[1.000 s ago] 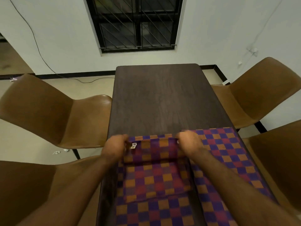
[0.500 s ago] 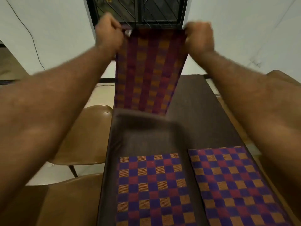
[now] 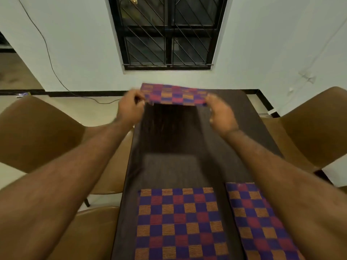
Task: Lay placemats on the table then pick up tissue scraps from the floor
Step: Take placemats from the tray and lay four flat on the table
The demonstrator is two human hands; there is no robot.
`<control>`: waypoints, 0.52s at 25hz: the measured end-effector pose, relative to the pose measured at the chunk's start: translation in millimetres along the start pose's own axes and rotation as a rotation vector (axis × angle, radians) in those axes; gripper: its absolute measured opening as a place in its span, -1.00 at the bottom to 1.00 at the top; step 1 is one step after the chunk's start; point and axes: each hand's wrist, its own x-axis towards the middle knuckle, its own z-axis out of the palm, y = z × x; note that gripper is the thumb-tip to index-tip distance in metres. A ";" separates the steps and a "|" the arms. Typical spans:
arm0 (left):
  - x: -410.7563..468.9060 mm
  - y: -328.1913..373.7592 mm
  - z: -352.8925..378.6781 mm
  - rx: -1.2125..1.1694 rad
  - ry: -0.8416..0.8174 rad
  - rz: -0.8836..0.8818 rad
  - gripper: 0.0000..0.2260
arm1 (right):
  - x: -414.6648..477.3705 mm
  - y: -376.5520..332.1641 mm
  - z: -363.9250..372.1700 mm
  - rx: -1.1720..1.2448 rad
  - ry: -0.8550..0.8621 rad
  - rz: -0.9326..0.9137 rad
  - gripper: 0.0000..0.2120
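- Pinches held placemat [image 3: 174, 94] by its two near corners, one corner to each grip.
- Closes left hand [image 3: 130, 109] on the left corner, fingers curled tight round the cloth edge.
- Takes the right corner with right hand [image 3: 221, 114] at the fingertips only, the rest of that grip looser and the palm turned inward. Too blurred to tell finer finger detail.
- Holds the held placemat nearly level above the far end of the tabletop [image 3: 169, 166], off the wood, with a dark shadow on the surface beneath.
- Spread flat between the two grips: a woven check of purple, red and orange squares.
- Lying flat on the near end of the tabletop: near-left placemat [image 3: 178, 222] and near-right placemat [image 3: 257, 218], side by side in the same check, with a narrow strip of dark wood between them.
- Partly covered by the right forearm: the outer side of the near-right placemat.
- Between those two and the held placemat: a stretch of bare dark wood.
- Flanking the tabletop: brown far-left chair [image 3: 37, 132] and near-left chair [image 3: 84, 235] on one side, right chair [image 3: 309, 124] on the other, all drawn up close to the edges.
- Beyond the far end: pale wall [image 3: 84, 44] with a black-barred window [image 3: 167, 32], and a thin cable [image 3: 47, 51] trailing down the wall to the floor [image 3: 84, 106].
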 end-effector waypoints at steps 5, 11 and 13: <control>-73.8 -81.8 61.4 0.088 -0.368 -0.125 -0.75 | -69.3 30.1 79.5 0.029 -0.432 0.224 -0.38; -109.0 -111.9 73.7 0.133 -0.532 -0.172 -0.64 | -107.7 48.5 113.7 -0.001 -0.580 0.333 -0.37; -114.3 -110.6 73.0 0.120 -0.538 -0.182 -0.63 | -108.9 49.6 113.3 -0.013 -0.570 0.331 -0.39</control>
